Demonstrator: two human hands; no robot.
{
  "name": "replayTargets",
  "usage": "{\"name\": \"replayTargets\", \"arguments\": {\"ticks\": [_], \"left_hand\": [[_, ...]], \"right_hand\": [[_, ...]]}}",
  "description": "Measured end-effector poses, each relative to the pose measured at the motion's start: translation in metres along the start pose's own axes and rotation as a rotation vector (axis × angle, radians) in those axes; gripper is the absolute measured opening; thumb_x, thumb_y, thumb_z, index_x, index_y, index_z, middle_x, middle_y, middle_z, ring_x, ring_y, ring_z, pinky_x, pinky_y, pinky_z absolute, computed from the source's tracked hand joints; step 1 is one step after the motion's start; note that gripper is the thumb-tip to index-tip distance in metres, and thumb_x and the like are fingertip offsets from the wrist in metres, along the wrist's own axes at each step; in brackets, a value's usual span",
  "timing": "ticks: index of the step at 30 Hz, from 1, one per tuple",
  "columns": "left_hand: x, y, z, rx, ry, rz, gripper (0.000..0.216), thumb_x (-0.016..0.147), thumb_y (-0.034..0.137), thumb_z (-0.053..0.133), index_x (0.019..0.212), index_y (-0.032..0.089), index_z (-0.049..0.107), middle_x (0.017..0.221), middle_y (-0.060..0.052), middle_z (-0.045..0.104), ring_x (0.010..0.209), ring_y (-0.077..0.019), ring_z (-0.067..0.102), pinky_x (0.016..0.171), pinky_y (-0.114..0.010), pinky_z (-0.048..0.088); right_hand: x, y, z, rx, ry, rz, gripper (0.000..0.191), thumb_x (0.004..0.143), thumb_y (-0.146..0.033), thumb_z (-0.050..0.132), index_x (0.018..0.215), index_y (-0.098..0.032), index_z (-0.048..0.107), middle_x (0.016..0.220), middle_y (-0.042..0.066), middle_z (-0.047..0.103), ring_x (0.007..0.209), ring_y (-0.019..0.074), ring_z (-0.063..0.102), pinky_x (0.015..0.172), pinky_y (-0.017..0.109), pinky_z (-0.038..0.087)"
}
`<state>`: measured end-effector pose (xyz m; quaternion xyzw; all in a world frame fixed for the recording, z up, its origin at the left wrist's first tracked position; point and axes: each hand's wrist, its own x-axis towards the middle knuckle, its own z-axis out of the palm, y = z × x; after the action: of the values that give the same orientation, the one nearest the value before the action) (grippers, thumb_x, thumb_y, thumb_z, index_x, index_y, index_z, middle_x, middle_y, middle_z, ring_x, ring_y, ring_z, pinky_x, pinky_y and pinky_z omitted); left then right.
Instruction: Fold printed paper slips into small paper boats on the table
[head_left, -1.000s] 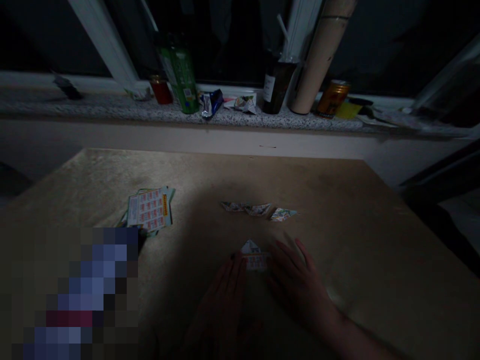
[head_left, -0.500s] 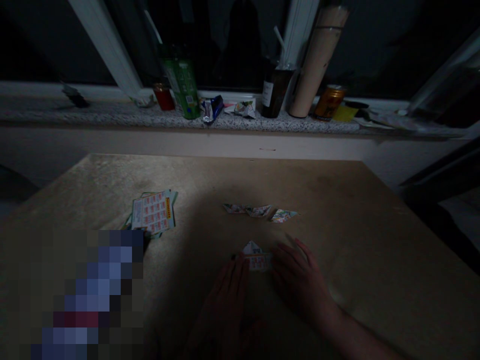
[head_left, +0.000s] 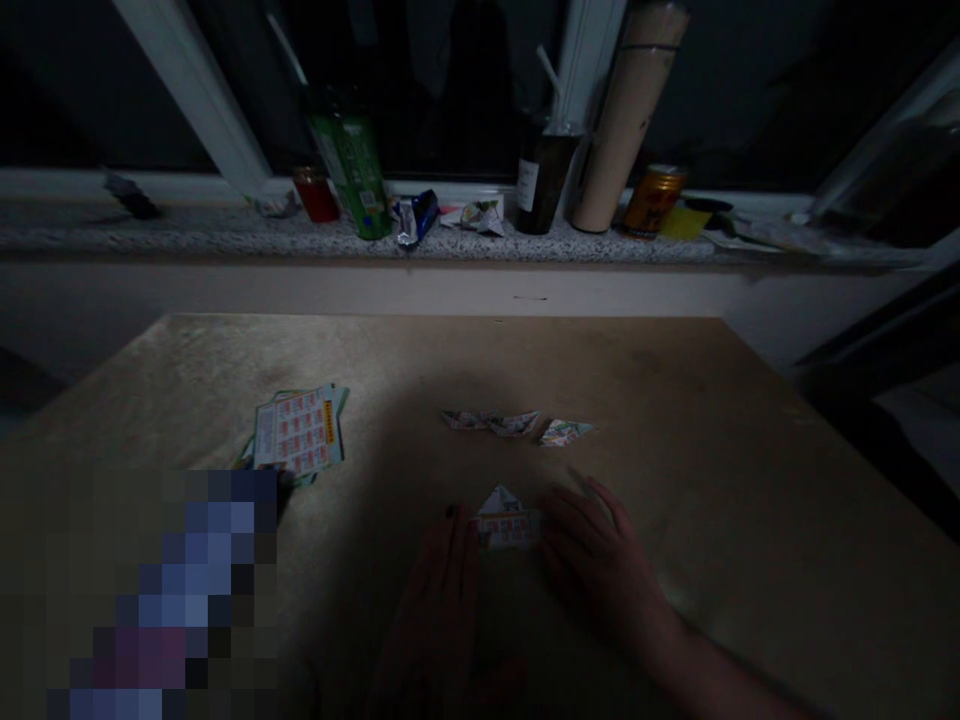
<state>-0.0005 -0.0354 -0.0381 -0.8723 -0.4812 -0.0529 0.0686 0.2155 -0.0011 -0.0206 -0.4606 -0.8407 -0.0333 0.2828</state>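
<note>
In front of me on the table lies a partly folded printed paper (head_left: 508,528), with a pointed top and a flat printed strip below it. My left hand (head_left: 442,575) rests flat at its left edge, fingers stretched out. At the right edge, my right hand (head_left: 592,545) touches the paper with its fingers extended and slightly bent. Both hands are in dim shadow, and the right fingertips are partly hidden. Beyond the paper are small folded paper boats: one on the left (head_left: 463,420), one in the middle (head_left: 514,424) and one on the right (head_left: 565,432).
A stack of printed paper sheets (head_left: 296,432) lies on the table (head_left: 660,370) at left. A pixelated patch covers the lower left. Along the windowsill (head_left: 450,247) stand a green container (head_left: 351,175), a dark cup (head_left: 546,180), a tall flask (head_left: 630,120) and an orange can (head_left: 654,203).
My left hand has shifted slightly left, uncovering more of the paper's left side. The right hand stays almost where it was. The view has shifted a little.
</note>
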Motion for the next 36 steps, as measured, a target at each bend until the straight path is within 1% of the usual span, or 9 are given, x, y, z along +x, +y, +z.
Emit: {"name": "replayTargets", "arguments": {"ticks": [3,5,9,15,19,24,26,32,36], "left_hand": [[0.001,-0.003,0.007,0.025,-0.044,0.022,0.091,0.076,0.068,0.033,0.135,-0.001,0.039,0.141,-0.023,0.037,0.134,-0.0392,0.020,0.106,-0.052,0.017],[0.002,-0.007,0.013,0.025,-0.058,0.028,0.084,0.079,0.063,0.034,0.134,0.000,0.042,0.140,-0.022,0.038,0.134,-0.0391,0.022,0.106,-0.053,0.016],[0.002,-0.014,0.018,0.013,-0.082,0.034,0.065,0.086,0.050,0.034,0.137,0.010,0.041,0.142,-0.014,0.040,0.134,-0.0326,0.026,0.107,-0.050,0.016],[0.000,-0.016,0.021,0.037,-0.006,0.069,0.066,0.088,0.049,0.032,0.138,0.007,0.038,0.142,-0.016,0.039,0.133,-0.0309,0.029,0.109,-0.046,0.015],[-0.003,-0.017,0.022,0.016,-0.026,0.057,0.070,0.086,0.054,0.033,0.138,0.008,0.038,0.142,-0.015,0.039,0.133,-0.0324,0.028,0.108,-0.048,0.016],[-0.005,-0.009,0.008,0.044,-0.036,0.001,0.089,0.077,0.070,0.032,0.130,0.000,0.047,0.139,-0.023,0.041,0.133,-0.0364,0.027,0.109,-0.049,0.013],[-0.005,-0.007,0.006,0.055,-0.028,-0.002,0.088,0.077,0.068,0.033,0.128,-0.002,0.048,0.138,-0.025,0.041,0.133,-0.0373,0.026,0.109,-0.050,0.012],[-0.009,-0.015,0.032,0.120,0.096,0.087,0.064,0.085,0.045,0.036,0.134,0.005,0.043,0.135,-0.017,0.047,0.132,-0.0320,0.031,0.109,-0.047,0.015],[-0.008,-0.018,0.034,0.036,0.018,0.078,0.073,0.083,0.055,0.034,0.137,0.006,0.039,0.138,-0.017,0.043,0.133,-0.0347,0.028,0.107,-0.052,0.019]], "right_hand": [[0.001,-0.001,-0.002,0.016,0.011,-0.001,0.022,0.090,-0.021,0.046,0.091,-0.022,0.068,0.099,0.003,0.069,0.103,0.0199,0.059,0.106,0.049,0.031],[0.002,-0.001,-0.005,0.044,0.017,-0.004,0.022,0.091,-0.021,0.045,0.092,-0.022,0.067,0.097,0.003,0.070,0.100,0.0195,0.060,0.105,0.048,0.034],[0.004,0.002,-0.009,0.106,-0.040,0.015,0.017,0.089,-0.020,0.049,0.092,-0.021,0.066,0.098,0.003,0.069,0.098,0.0188,0.061,0.099,0.045,0.042],[0.008,0.001,-0.007,0.088,-0.171,-0.049,0.030,0.089,-0.022,0.049,0.118,-0.021,0.058,0.121,0.005,0.061,0.116,0.0223,0.052,0.104,0.052,0.035],[0.008,-0.002,-0.006,0.010,-0.236,-0.057,0.029,0.088,-0.023,0.050,0.115,-0.023,0.061,0.129,0.005,0.056,0.122,0.0233,0.047,0.106,0.054,0.030],[0.006,0.001,-0.003,-0.001,-0.230,-0.059,0.029,0.088,-0.023,0.050,0.115,-0.025,0.061,0.132,0.006,0.053,0.123,0.0234,0.046,0.105,0.054,0.030],[0.005,0.002,-0.001,0.001,-0.227,-0.053,0.029,0.087,-0.022,0.050,0.114,-0.025,0.061,0.132,0.006,0.052,0.123,0.0236,0.046,0.105,0.055,0.029],[0.003,0.001,0.000,0.020,-0.205,-0.041,0.029,0.086,-0.021,0.052,0.114,-0.024,0.061,0.131,0.007,0.053,0.123,0.0238,0.046,0.106,0.054,0.028],[0.004,0.000,-0.001,0.055,-0.206,-0.035,0.030,0.086,-0.021,0.052,0.114,-0.024,0.061,0.129,0.006,0.056,0.120,0.0243,0.048,0.106,0.055,0.028]]}}
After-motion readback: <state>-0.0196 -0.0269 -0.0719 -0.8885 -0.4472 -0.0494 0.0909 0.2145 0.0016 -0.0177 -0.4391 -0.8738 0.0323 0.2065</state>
